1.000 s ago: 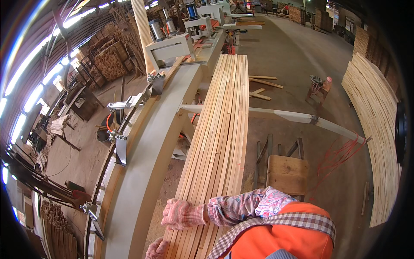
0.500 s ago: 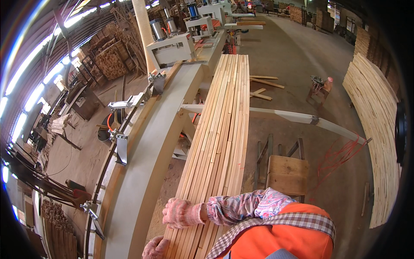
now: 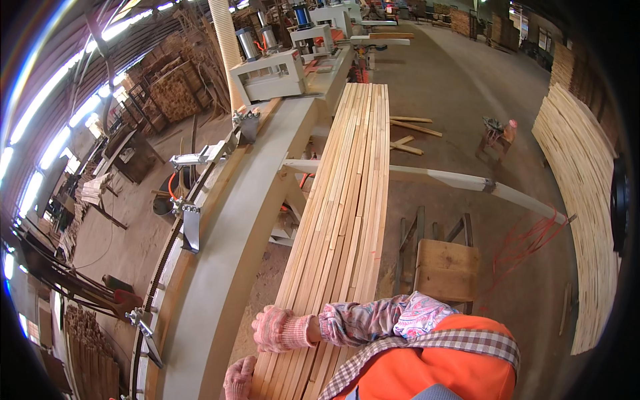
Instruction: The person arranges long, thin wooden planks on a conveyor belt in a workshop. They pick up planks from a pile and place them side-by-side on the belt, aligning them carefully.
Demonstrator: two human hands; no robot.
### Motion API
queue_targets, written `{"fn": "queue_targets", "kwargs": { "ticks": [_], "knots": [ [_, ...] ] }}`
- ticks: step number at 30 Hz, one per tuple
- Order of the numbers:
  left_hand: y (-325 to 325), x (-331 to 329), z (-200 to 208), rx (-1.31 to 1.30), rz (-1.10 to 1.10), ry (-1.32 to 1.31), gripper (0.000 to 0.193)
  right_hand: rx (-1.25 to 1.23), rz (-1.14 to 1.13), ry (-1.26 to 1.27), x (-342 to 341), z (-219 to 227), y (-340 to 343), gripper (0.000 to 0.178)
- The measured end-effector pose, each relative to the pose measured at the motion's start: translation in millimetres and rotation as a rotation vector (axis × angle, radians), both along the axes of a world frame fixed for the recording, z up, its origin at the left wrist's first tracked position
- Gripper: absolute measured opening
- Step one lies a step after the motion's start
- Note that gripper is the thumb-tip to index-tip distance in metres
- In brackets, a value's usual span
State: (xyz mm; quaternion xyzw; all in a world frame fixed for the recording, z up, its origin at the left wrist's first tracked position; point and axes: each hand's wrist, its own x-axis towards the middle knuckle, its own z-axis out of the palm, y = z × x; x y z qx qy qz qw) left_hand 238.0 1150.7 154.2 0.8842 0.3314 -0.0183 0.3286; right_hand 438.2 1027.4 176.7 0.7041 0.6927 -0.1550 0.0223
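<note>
A long stack of pale wooden strips (image 3: 348,193) runs from the lower edge up the middle, strip against strip. My right hand (image 3: 283,329), in a pinkish knitted glove, reaches across its near part, the fingers curled down over the left edge. Below it, my left hand (image 3: 240,378) wears the same kind of glove and is bent against that left edge at the picture's bottom; its arm is out of view. Both hands are closed on the strips, though the fingertips are hidden. A flowered sleeve (image 3: 373,320) covers my right forearm.
Left of the stack stands a long grey machine bed (image 3: 233,220) with clamps and a toothed rail. A pale crossbar (image 3: 440,175) passes under the strips. A wooden stool (image 3: 445,270) stands right, near red cord (image 3: 527,243). Stacked boards (image 3: 583,213) line the far right.
The view has shifted slightly, so the stack and machine sit a little further right in the picture. My left hand shows slightly higher along the edge; my right hand stays in place.
</note>
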Motion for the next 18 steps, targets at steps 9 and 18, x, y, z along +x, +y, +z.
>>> {"fn": "queue_targets", "kwargs": {
  "ticks": [9,18],
  "knots": [
    [-0.4,9.6,10.0,-0.033,-0.023,0.105,0.039,-0.013,-0.012,-0.041,-1.4,5.7,-2.7,0.041],
    [35.9,27.4,-31.0,0.052,-0.246,0.098,0.039,-0.052,-0.005,-0.027,-2.5,0.7,5.2,0.035]
  ]
}}
